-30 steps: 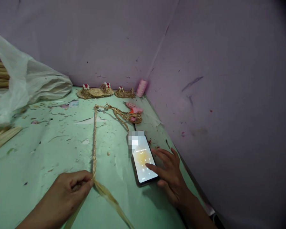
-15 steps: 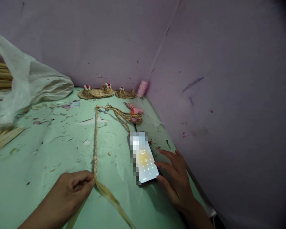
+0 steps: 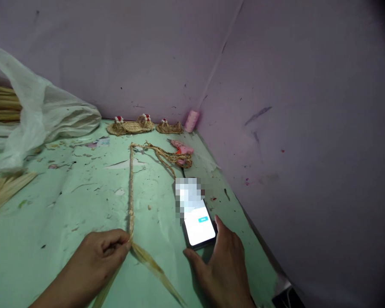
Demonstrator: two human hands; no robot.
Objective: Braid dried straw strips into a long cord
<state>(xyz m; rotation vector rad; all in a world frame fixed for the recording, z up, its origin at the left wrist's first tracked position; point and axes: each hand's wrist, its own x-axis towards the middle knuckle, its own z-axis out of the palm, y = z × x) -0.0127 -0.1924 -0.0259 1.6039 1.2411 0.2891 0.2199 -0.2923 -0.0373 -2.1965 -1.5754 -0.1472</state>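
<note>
Between thumb and fingers, my left hand (image 3: pixel 104 254) pinches the lower end of a braided cord (image 3: pixel 131 192) of dry plant fibre. Loose flat strands (image 3: pixel 152 262) trail from the pinch toward the near edge. The cord runs straight up the table, bends, and joins a looped bundle (image 3: pixel 171 157) near a pink glue gun (image 3: pixel 183 147). A lit smartphone (image 3: pixel 200 229) lies on the table, its upper screen pixelated. Around its lower right corner my right hand (image 3: pixel 224 259) is spread, thumb and finger apart at the phone's edges; its other fingers are partly hidden.
Small woven slippers (image 3: pixel 136 126) with red and white beads sit against the wall, beside a pink thread spool (image 3: pixel 191 121). A white plastic bag (image 3: pixel 64 111) with dry fibre (image 3: pixel 3 102) lies at left. Fibre strips (image 3: pixel 13 188) and scraps litter the green table (image 3: pixel 96 209).
My right hand has shifted left and down, from the phone's right side to its lower corner. The phone screen has changed to a white page with a blue button. My left hand keeps its pinch.
</note>
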